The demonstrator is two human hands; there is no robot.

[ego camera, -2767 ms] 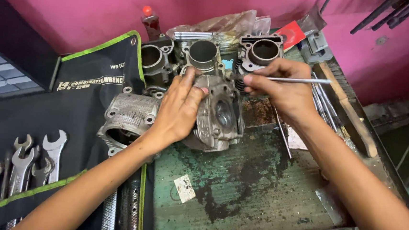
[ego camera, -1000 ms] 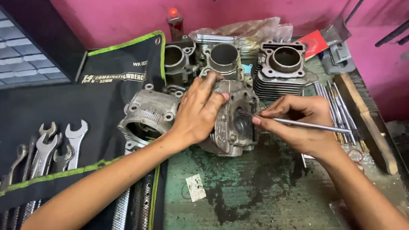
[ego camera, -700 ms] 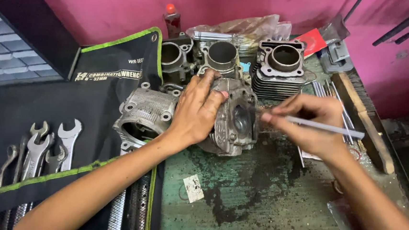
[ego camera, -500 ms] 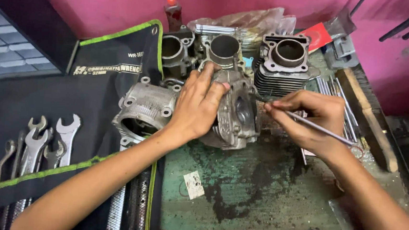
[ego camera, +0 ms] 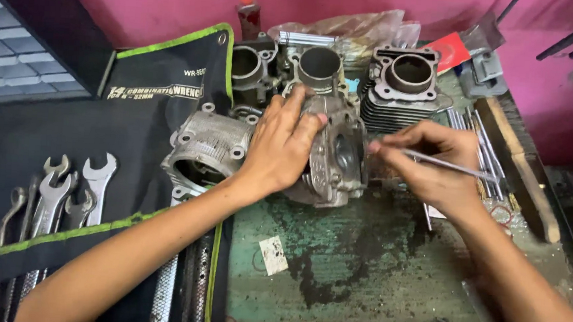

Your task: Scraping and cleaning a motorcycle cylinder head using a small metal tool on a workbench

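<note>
My left hand (ego camera: 281, 144) lies flat on top of a grey metal cylinder head (ego camera: 334, 157) standing on its side in the middle of the bench, fingers spread over it. My right hand (ego camera: 427, 164) pinches a thin metal rod (ego camera: 457, 167) with its tip at the open right face of the cylinder head. The rod points away to the right.
A second grey engine casting (ego camera: 203, 152) sits left of my left hand. Three engine cylinders (ego camera: 406, 82) stand at the back by the pink wall. A black tool roll with several wrenches (ego camera: 62, 192) covers the left. Long rods (ego camera: 485, 151) lie right; the green bench top (ego camera: 360, 267) is worn.
The right hand moved from beside the rear cylinder down to the cylinder head's right face, the rod tip now at it. The left hand stayed on the cylinder head. The view shifted.
</note>
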